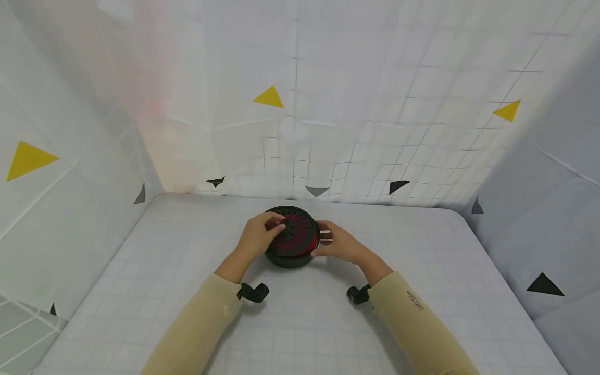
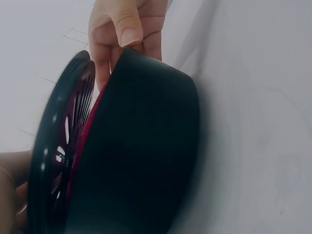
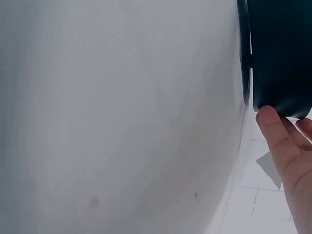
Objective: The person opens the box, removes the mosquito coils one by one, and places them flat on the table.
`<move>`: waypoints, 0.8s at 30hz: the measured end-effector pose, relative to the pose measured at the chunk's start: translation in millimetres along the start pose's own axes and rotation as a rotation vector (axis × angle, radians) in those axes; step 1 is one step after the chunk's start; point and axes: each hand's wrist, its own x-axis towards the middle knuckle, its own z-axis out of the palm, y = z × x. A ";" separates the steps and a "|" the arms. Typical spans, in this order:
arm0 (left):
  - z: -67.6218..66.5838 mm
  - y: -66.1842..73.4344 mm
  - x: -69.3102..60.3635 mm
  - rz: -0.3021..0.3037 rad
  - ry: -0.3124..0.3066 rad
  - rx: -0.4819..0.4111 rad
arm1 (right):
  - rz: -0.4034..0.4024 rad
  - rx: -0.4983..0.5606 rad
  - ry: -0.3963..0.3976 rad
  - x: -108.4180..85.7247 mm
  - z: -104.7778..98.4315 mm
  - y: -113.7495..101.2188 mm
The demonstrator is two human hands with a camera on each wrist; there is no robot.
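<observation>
A round black container (image 1: pixel 289 262) stands on the table with a slotted black lid (image 1: pixel 300 224) over it. Red shows through the slots and along the right edge below the lid. My left hand (image 1: pixel 255 237) pinches the middle of the lid from above. In the left wrist view, the lid (image 2: pixel 46 136) is tilted, with a gap between it and the container's red rim (image 2: pixel 92 114). My right hand (image 1: pixel 342 244) grips the container's right side. In the right wrist view, the thumb of my right hand (image 3: pixel 295 168) presses on the dark wall (image 3: pixel 280 58).
The white table (image 1: pixel 398 333) has a faint grid pattern. White sheets with yellow triangles (image 1: pixel 269 97) and black triangles (image 1: pixel 545 285) rise at the back and sides. Black wrist mounts (image 1: pixel 253 292) stick out inward from both sleeves, low over the table.
</observation>
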 end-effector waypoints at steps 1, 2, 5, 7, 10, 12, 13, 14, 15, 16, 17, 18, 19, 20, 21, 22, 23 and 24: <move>-0.7 -0.6 -0.1 -0.001 0.003 -0.003 | -0.004 0.013 0.001 -0.3 0.3 -0.2; -1.6 -1.1 -0.3 -0.003 0.007 -0.006 | -0.002 0.031 0.004 -0.4 0.7 -0.5; -4.6 -3.2 -1.7 -0.010 0.018 -0.013 | 0.000 0.070 0.012 -0.8 1.8 -1.2; -7.0 -4.9 -3.3 -0.014 0.025 -0.009 | -0.001 0.081 0.018 -1.0 2.4 -0.9; -10.9 -9.1 -6.2 -0.020 0.042 -0.005 | 0.005 0.097 0.021 -0.8 3.1 -0.8; -14.5 -11.8 -8.7 -0.023 0.059 -0.004 | 0.008 0.105 0.020 -0.8 3.6 -1.0; -16.6 -13.4 -9.8 -0.022 0.071 -0.007 | 0.011 0.110 0.019 -0.9 3.9 -1.2; -18.7 -15.0 -10.7 -0.021 0.083 -0.010 | 0.014 0.115 0.018 -1.0 4.2 -1.7; -21.2 -16.0 -12.0 -0.019 0.095 -0.012 | 0.016 0.118 0.018 -1.2 4.5 -1.9; -24.0 -17.0 -13.1 -0.016 0.107 -0.015 | 0.018 0.120 0.018 -1.6 4.6 -2.4; -26.7 -18.3 -14.1 -0.009 0.118 -0.014 | 0.020 0.124 0.019 -1.4 4.8 -2.0; -29.7 -19.4 -15.2 -0.001 0.130 -0.013 | 0.023 0.123 0.021 -1.6 4.8 -2.1; -32.7 -20.6 -16.2 0.004 0.141 -0.013 | 0.025 0.121 0.022 -2.0 4.9 -2.5; -35.9 -21.7 -17.4 0.008 0.152 -0.010 | 0.028 0.118 0.023 -2.3 4.9 -2.8; -39.3 -22.6 -18.8 0.012 0.162 -0.008 | 0.031 0.115 0.024 -2.6 4.9 -3.0; -42.7 -24.0 -20.0 0.013 0.171 -0.004 | 0.034 0.109 0.025 -3.0 4.7 -3.3; -46.1 -25.5 -21.4 0.012 0.181 -0.003 | 0.036 0.104 0.026 -3.0 4.8 -3.4; -49.7 -26.9 -23.0 0.010 0.192 -0.001 | 0.037 0.097 0.027 -3.8 4.9 -4.5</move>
